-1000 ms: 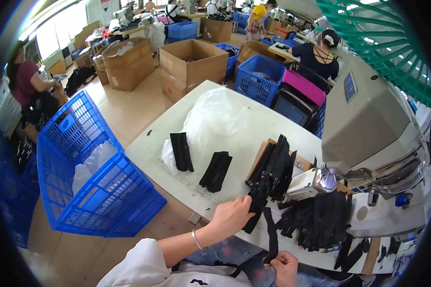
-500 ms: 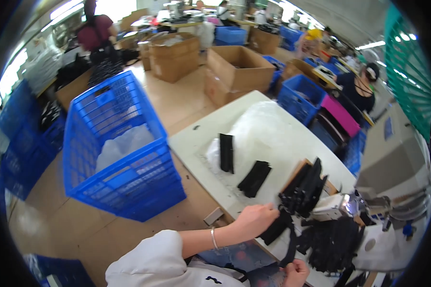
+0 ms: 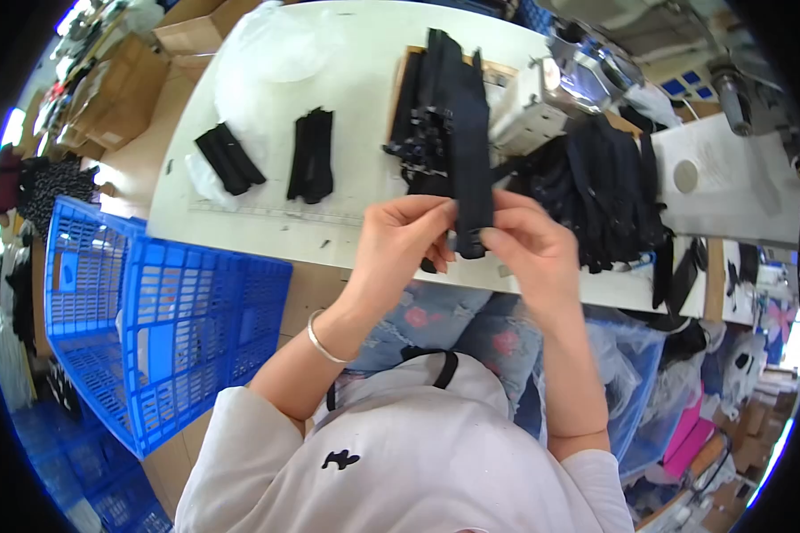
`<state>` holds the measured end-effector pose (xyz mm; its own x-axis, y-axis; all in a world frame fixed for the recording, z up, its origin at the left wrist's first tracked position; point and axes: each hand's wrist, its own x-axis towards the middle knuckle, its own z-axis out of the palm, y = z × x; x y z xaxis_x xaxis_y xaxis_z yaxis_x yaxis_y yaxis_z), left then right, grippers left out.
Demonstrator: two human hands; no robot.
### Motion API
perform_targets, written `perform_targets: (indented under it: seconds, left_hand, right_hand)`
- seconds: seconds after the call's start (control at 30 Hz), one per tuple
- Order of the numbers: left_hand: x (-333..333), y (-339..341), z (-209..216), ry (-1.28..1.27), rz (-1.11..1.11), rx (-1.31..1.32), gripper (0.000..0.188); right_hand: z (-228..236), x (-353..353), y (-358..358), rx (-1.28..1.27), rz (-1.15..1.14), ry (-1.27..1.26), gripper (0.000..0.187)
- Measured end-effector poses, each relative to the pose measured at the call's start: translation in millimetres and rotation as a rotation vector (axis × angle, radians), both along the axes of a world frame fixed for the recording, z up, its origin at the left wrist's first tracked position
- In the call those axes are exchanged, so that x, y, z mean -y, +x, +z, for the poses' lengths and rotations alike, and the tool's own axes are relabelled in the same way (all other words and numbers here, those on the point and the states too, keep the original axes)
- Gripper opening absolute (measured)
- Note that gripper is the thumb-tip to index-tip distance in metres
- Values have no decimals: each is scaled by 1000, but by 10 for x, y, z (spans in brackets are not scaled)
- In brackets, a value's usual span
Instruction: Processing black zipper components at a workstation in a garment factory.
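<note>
My left hand (image 3: 400, 235) and my right hand (image 3: 538, 253) are both closed on the near end of a black fabric strip (image 3: 473, 160), held above the front edge of the white table (image 3: 267, 226). From there the strip stretches away over a stack of similar black pieces (image 3: 416, 129) lying on a brown board. To the right of my hands sits a larger heap of black fabric pieces (image 3: 600, 191), beside a sewing machine (image 3: 529, 107). Two small black bundles, a left one (image 3: 229, 158) and a right one (image 3: 312, 155), rest on the table's left part.
A tall blue plastic crate (image 3: 160, 311) stands on the floor at my left. Clear plastic bags (image 3: 280, 44) lie at the table's far left. Cardboard boxes (image 3: 120, 93) stand beyond. Blue mesh and plastic bags (image 3: 627, 364) are at my right, below the table.
My view has swung down and to the right, onto the table. My hands, earlier far apart along a black strip, are now close together at one end of a strip.
</note>
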<state>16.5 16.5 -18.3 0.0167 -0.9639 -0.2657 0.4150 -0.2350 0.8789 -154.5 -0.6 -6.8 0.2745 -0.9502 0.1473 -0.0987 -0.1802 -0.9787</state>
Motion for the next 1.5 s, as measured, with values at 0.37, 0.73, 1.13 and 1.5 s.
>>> perform_targets:
  seconds: [0.37, 0.73, 1.13, 1.5]
  left_hand:
    - [-75, -162, -49, -21, -152, 205, 16]
    - [-51, -226, 47, -43, -169, 189, 14]
    - [-35, -284, 159, -14, -211, 121, 15]
    - [445, -275, 517, -198, -205, 106, 22]
  right_hand:
    - [-47, -158, -119, 79, 7, 314, 14]
    - [0, -123, -263, 60, 85, 504, 27]
    - [64, -173, -311, 96, 72, 455, 20]
    - [410, -141, -348, 85, -5, 306, 14]
